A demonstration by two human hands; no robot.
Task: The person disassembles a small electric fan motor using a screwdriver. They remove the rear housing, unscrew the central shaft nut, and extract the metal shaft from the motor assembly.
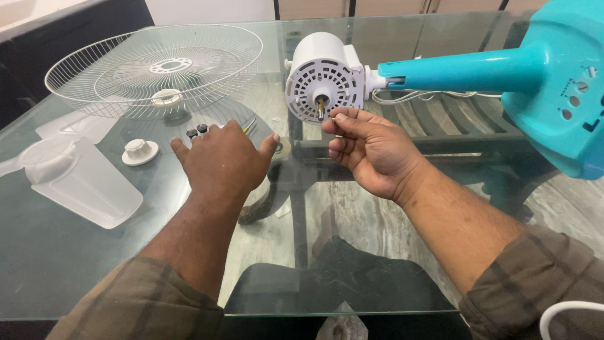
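Note:
A white fan motor housing (325,77) lies on its side on the glass table (63,252), joined to a teal fan stand (503,69). Its metal shaft (320,108) points toward me. My right hand (368,148) hovers just below the shaft, thumb and fingers pinched together; whether something small sits between them I cannot tell. My left hand (223,157) is flat, palm down, fingers spread, above the glass near two small black screws (197,131) and a screwdriver tip (249,125).
A white wire fan guard (154,66) rests at the back left. A translucent fan blade (75,179) lies at the left, with a white round cap nut (139,152) beside it. A white cable (415,96) runs behind the motor. A chair shows under the glass.

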